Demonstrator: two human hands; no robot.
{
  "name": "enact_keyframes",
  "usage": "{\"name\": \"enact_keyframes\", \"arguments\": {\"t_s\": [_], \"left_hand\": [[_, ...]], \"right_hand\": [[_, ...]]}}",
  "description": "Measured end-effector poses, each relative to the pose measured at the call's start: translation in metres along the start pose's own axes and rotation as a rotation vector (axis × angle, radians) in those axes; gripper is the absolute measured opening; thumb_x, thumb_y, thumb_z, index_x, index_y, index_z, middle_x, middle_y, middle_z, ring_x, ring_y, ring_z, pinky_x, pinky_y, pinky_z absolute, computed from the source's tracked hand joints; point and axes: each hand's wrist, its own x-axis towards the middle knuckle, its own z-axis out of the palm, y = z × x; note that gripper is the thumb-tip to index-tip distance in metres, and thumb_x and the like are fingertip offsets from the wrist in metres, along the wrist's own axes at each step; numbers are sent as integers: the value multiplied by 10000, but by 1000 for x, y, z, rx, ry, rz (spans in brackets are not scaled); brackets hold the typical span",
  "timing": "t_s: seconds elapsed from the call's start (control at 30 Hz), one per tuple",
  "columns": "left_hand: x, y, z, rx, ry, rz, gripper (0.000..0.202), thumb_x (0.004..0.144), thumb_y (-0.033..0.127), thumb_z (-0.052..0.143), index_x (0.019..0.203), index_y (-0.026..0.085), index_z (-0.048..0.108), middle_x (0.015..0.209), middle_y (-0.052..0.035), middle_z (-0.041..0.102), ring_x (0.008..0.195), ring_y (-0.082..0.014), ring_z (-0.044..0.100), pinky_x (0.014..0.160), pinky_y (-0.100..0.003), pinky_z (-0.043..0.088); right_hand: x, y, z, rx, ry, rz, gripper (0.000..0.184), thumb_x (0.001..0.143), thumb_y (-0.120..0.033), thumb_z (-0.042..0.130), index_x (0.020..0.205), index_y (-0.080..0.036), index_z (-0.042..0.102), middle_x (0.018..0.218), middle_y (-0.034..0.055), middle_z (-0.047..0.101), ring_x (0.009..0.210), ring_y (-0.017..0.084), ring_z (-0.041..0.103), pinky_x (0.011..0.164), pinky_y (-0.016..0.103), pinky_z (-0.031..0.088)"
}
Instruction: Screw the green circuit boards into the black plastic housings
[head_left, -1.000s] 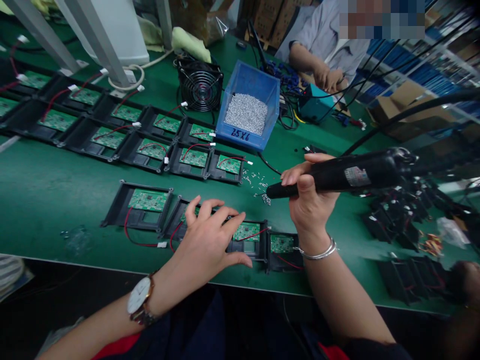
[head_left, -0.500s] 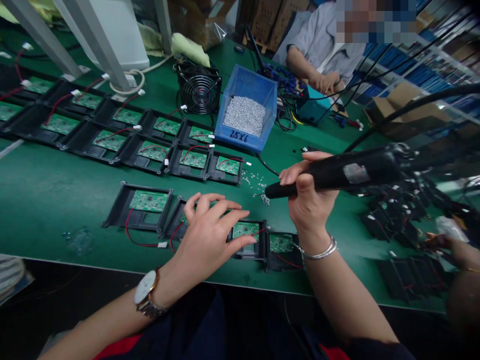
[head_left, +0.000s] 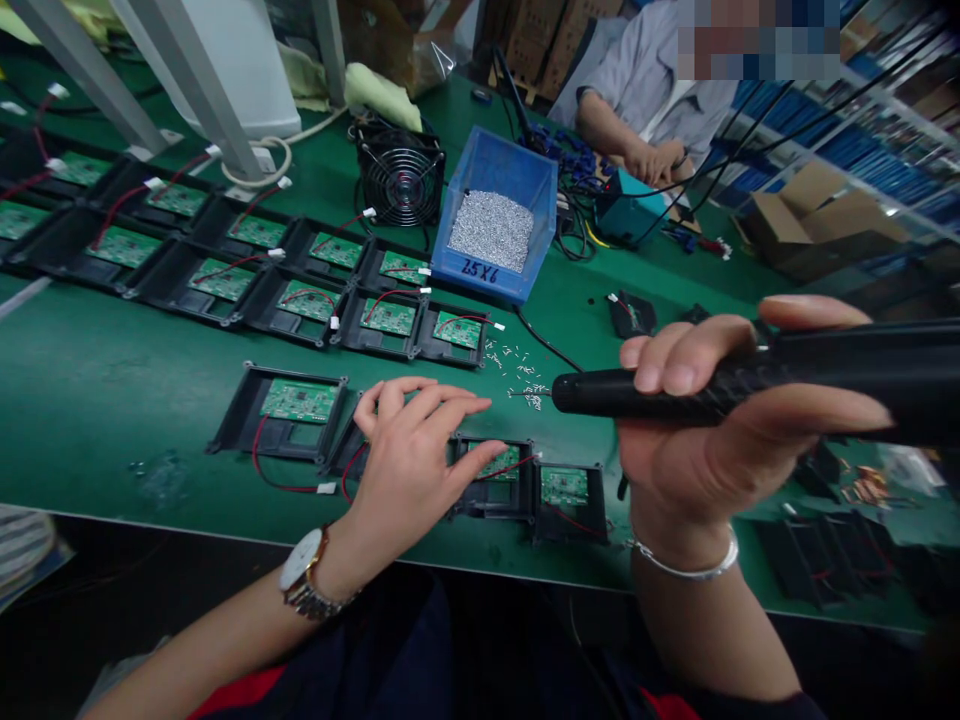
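My right hand [head_left: 697, 430] is wrapped round a black electric screwdriver [head_left: 645, 393], held almost level and pointing left. Its thin bit reaches over a small scatter of loose screws [head_left: 533, 399] on the green table. Fingers apart, my left hand [head_left: 420, 450] hovers over the front row of black plastic housings and seems to hold nothing. It partly covers the second housing [head_left: 346, 430] and the third. At that row's left end lies a housing with a green circuit board [head_left: 300, 401] and a red-black wire. The rightmost housing [head_left: 570, 515] sits below the screwdriver.
Behind, two rows of housings with boards [head_left: 307, 300] run left. A blue bin [head_left: 487, 285] of screws stands beside a black fan [head_left: 401, 180]. More black housings [head_left: 821, 560] lie at right. Across the table sits a person [head_left: 645, 110], hands together, near a teal box [head_left: 631, 208].
My right hand and the screwdriver have swung right and turned, so the tool lies more level with its bit at the screws. My left hand has barely shifted. Another person's hand at right has gone.
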Motion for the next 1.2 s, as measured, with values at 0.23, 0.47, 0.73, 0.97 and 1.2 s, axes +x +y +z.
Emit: {"name": "enact_keyframes", "arguments": {"t_s": [0.23, 0.47, 0.73, 0.97, 1.2], "left_hand": [[5, 6, 2, -74, 3, -17, 123, 1030, 372, 817, 1145, 330, 820, 1237, 6, 845, 1261, -327, 605, 1112, -574, 332], [5, 4, 0, -71, 25, 51, 62, 1010, 319, 831, 970, 295, 791, 1112, 21, 855, 1210, -327, 609, 1078, -564, 334], [5, 2, 0, 44, 42, 232, 92, 1010, 264, 829, 930, 300, 800, 1092, 37, 866, 1209, -317, 621, 1162, -584, 292], [-6, -1, 5, 82, -73, 160, 677, 799, 613, 967, 1329, 243, 763, 1322, -122, 815, 1269, -395, 614, 1125, -632, 363], [-18, 2, 8, 112, -282, 206, 268, 910, 166, 889, 1020, 411, 889, 1462, -45, 755, 1443, -437, 526, 1192, -784, 311]], "right_hand": [[-8, -30, 18, -66, 84, 60, 517, 972, -837, 552, 1017, -385, 800, 591, -64, 336, 470, 128, 397, 554, 335, 464], [-10, -35, 15, -29, 50, 111, 474, 957, -819, 621, 1008, -391, 819, 549, -75, 287, 431, 118, 330, 493, 329, 430], [-14, -37, 8, 14, -12, 139, 363, 954, -694, 749, 1056, -350, 805, 543, -86, 419, 430, 127, 385, 487, 347, 469], [-20, -32, -7, -18, -3, 120, 395, 917, -693, 797, 1055, -323, 794, 543, -88, 480, 425, 130, 419, 488, 343, 448], [-38, -15, -24, 2, -44, 217, 409, 848, -573, 923, 1115, -302, 772, 601, -83, 580, 490, 145, 504, 542, 353, 496]]}}
